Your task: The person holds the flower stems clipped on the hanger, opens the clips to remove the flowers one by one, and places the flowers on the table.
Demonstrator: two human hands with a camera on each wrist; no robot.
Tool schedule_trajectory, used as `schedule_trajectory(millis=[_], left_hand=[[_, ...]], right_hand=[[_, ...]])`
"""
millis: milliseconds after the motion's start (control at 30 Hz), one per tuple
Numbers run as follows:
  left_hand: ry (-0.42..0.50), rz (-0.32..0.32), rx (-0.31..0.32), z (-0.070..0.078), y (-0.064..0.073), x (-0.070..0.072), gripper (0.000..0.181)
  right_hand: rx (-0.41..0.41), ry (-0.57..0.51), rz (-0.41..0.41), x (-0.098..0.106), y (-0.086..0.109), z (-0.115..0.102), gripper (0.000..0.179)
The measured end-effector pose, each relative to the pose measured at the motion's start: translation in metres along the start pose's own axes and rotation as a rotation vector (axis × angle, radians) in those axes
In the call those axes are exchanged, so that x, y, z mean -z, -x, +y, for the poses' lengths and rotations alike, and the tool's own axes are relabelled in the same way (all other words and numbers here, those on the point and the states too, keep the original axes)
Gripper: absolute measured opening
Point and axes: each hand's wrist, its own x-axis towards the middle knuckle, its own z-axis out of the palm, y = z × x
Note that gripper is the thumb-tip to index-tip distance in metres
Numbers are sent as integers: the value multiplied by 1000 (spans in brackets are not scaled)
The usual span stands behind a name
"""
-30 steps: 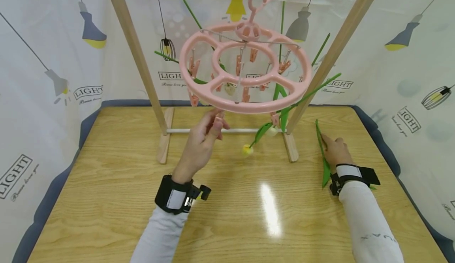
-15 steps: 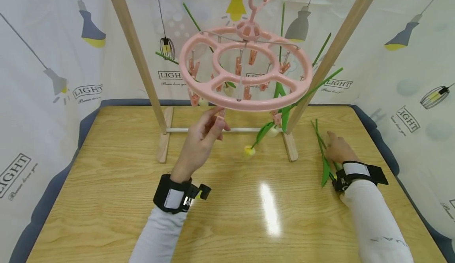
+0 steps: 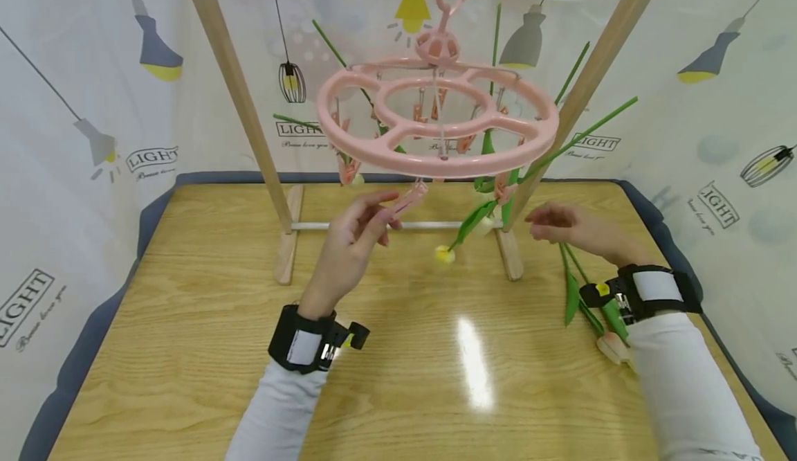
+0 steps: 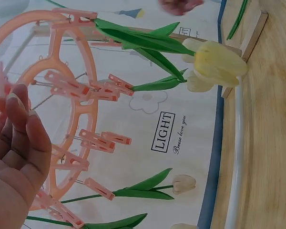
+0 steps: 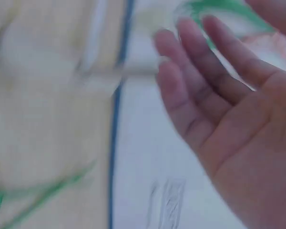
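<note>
A round pink clip hanger (image 3: 398,160) hangs from the rack, several pink clothespins dangling beneath it. Between thumb and fingers, my left hand (image 3: 349,243) pinches one clothespin (image 3: 409,199) at the hanger's near rim; it also shows at the left edge of the left wrist view. My right hand (image 3: 574,229), fingers loosely bent and holding nothing, is raised to the right of the hanger. Tulips hang head-down from other clothespins, among them a pale yellow tulip (image 4: 219,64) and a white tulip (image 4: 184,184). The right wrist view is blurred, with the palm (image 5: 257,129) bare.
A wooden rack with slanted posts (image 3: 239,94) and a white lower bar (image 3: 442,225) stands on the wooden table (image 3: 205,350). Tulips, one with a pale pink head (image 3: 613,347), lie at the right beside the right forearm. A patterned cloth surrounds the table.
My right hand has lifted off the tulips on the table and moved left toward the hanger. The hanger has swung a little, and the left hand's clothespin now tilts to the right.
</note>
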Motion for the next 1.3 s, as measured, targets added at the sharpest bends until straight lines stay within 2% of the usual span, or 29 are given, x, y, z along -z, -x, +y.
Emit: schedule_trajectory(millis=[200,367,433,533,700,800,933,1033,1167,1300], left_hand=[[-4,1,-11,-2,0,0,27],[-11,-12,-1,-4,1,0,25],[-10,-22,6,-5,0,-1,24],[-19,-51,33,-6,0,-4,26],[-92,-118,77,-13,1,-13,31],[-172,-161,75,-17,3,-20,33],[-242,-211,54,-20,1,-29,39],[-273,-249,59,-19,-2,-35,46],[-296,-298,93,-15,-5,-40,58],[-269,-328,128,-13,-5,-46,69]], right_hand=[[256,-293,37,-2,-4,-46,33],[372,-407,125,-8,-2,-64,21],[402,-450,148,-11,-2,-68,22],[410,-494,145,-15,-3,-74,22],[360,-460,102,-21,-5,-81,16],[323,-432,84,-25,-5,-87,11],[298,-392,75,-30,-6,-95,15],[323,-383,71,-34,-7,-100,18],[405,-442,33,-41,-10,-106,6],[410,-449,14,-50,-12,-114,5]])
